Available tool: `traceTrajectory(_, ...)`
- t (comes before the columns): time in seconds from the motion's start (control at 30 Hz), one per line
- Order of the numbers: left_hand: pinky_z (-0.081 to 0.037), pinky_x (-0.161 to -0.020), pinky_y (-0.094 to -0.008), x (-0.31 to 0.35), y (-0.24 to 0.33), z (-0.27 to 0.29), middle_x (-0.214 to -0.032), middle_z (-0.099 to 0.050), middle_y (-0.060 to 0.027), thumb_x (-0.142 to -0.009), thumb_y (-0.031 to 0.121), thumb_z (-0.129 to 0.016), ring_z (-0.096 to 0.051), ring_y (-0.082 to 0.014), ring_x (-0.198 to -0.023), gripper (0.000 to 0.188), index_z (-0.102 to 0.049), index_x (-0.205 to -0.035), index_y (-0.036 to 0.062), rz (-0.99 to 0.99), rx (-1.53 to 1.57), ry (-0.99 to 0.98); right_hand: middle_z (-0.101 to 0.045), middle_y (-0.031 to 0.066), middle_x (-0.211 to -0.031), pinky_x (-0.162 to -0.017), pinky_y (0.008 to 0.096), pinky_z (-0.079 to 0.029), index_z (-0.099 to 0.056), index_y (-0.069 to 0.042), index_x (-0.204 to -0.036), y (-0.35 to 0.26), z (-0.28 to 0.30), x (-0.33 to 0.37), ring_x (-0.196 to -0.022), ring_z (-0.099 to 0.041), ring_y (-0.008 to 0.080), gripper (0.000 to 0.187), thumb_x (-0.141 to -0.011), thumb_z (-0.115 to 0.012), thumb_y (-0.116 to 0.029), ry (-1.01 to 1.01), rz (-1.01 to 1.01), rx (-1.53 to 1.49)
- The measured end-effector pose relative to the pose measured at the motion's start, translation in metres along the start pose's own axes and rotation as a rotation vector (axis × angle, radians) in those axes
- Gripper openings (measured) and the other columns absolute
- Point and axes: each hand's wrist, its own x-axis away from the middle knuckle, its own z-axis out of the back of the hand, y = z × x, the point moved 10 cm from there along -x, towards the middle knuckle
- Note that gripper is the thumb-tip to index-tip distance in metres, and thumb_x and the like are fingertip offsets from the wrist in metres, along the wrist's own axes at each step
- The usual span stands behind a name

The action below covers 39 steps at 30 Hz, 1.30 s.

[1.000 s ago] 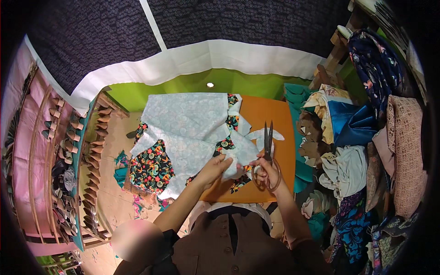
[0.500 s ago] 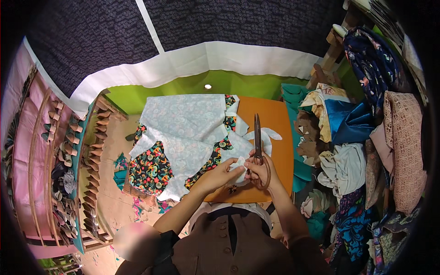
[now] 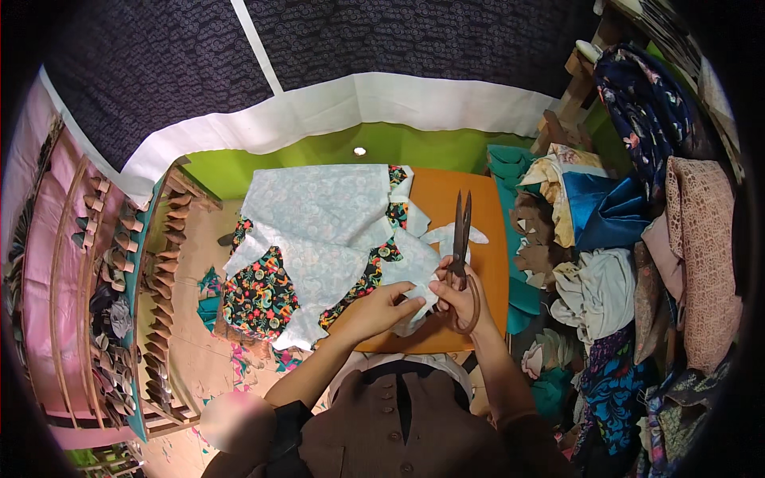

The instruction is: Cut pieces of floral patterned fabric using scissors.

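Dark metal scissors (image 3: 462, 227) are gripped in my right hand (image 3: 458, 301), blades pointing away from me and parted slightly at the tips. That hand's thumb and forefinger also meet the edge of the fabric. My left hand (image 3: 384, 309) is closed on the near right part of the same fabric (image 3: 319, 199), its thumb on top; the fingers beneath are partly hidden. Mostly the pale reverse of the cloth shows, with black floral print (image 3: 259, 295) where it folds over. A small curved white piece (image 3: 442, 233) lies just beyond the scissors.
The cloth covers much of an orange table (image 3: 490, 279). Piles of folded fabric (image 3: 598, 295) crowd the right side, including a blue satin piece (image 3: 606, 211). Racks of shoe-shaped forms (image 3: 163, 295) stand at left. Scraps litter the floor (image 3: 191, 366); a dark patterned curtain (image 3: 398, 48) hangs ahead.
The scissors have swung a little to the right and their tips have parted slightly. My left thumb and forefinger have spread a little, and the fabric edge between my hands has shifted.
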Motion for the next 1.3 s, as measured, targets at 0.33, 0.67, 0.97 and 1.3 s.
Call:
traceTrajectory(0.33,-0.036,-0.051,-0.019,-0.006,0.002,-0.008,-0.067,-0.051,0.0039,-0.079,0.015,-0.061,-0.044,-0.0019,-0.059,0.015,-0.055,-0.084,0.0023,0.023,0.025,-0.047,-0.053,0.0025,-0.074,-0.042,0.0182,-0.038,-0.043,-0.002,-0.1,-0.005,0.02,-0.006,-0.05,-0.048,0.0058,0.034,-0.072,-0.063,-0.005,0.058,0.011,-0.041)
traceTrajectory(0.67,-0.039,-0.054,-0.0171,-0.002,0.023,-0.005,-0.075,-0.056,0.0018,-0.08,0.015,-0.059,-0.049,-0.0024,-0.064,0.018,-0.055,-0.092,0.0016,0.048,0.245,0.075,-0.046,0.0009,-0.086,-0.06,0.018,-0.037,-0.038,-0.001,-0.117,-0.023,-0.005,0.007,-0.071,-0.043,0.0052,0.049,-0.083,-0.051,-0.034,-0.113,0.048,0.093)
traceTrajectory(0.97,-0.033,-0.044,-0.0201,0.017,0.085,0.029,-0.06,-0.051,0.0009,-0.083,0.021,-0.054,-0.04,-0.0041,-0.05,0.02,-0.052,-0.087,0.0013,-0.469,0.099,0.551,-0.039,0.0038,-0.09,-0.072,0.0233,-0.034,-0.033,0.002,-0.119,-0.039,-0.041,0.051,-0.08,-0.037,0.0106,0.072,-0.081,-0.036,-0.058,-0.313,0.19,0.37)
traceTrajectory(1.3,-0.031,-0.041,-0.023,0.021,0.1,0.022,-0.057,-0.052,-0.0058,-0.082,0.021,-0.055,-0.038,-0.0066,-0.045,0.021,-0.052,-0.083,0.0,-0.346,-0.042,0.625,-0.044,0.0112,-0.078,-0.06,0.0282,-0.036,-0.036,0.006,-0.111,-0.041,-0.043,0.052,-0.067,-0.042,0.0169,0.082,-0.075,-0.031,-0.068,-0.162,0.3,0.491)
